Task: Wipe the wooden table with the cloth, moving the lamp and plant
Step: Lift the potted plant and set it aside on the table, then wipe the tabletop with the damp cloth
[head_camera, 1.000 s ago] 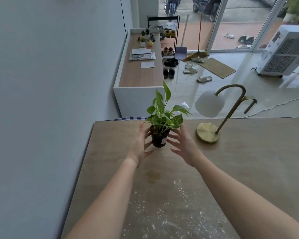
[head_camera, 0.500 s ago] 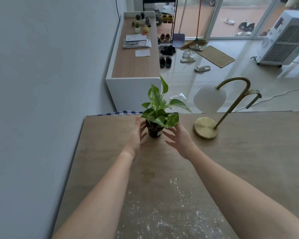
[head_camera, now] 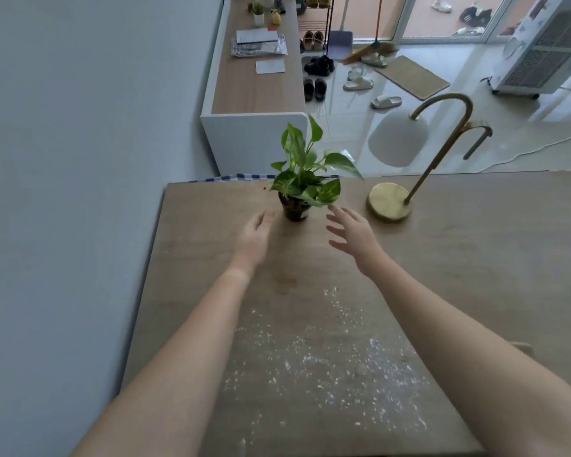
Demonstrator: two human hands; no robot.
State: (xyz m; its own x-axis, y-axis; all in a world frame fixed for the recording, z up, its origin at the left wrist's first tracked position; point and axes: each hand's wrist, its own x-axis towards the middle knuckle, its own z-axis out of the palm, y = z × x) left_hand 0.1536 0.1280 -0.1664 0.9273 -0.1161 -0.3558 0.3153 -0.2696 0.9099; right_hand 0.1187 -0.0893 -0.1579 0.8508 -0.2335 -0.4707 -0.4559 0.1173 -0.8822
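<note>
- My left hand (head_camera: 256, 235): open, fingers loosely curved, holding nothing. It sits just left of the pot, not touching it.
- My right hand (head_camera: 355, 235): open, fingers splayed, empty. It sits just right of the pot, clear of it.
- Between my two hands, slightly beyond the fingertips: plant (head_camera: 305, 174), green leaves in a small dark pot, upright on the wooden table (head_camera: 475, 258).
- Beyond my right hand, to its right: lamp (head_camera: 389, 201), round brass base on the table, curved brass stem, white shade hanging past the far edge.
- Beyond my left hand, at the table's far edge: cloth (head_camera: 244, 177), blue-and-white check, only a strip showing.
- Nearer me than both hands, between my forearms: faint brownish stain (head_camera: 284, 285), then scattered white crumbs (head_camera: 327, 364).
- Far beyond the hands, off the table: long low cabinet (head_camera: 257, 94) against the wall, slippers (head_camera: 358, 83) on the tiled floor.
</note>
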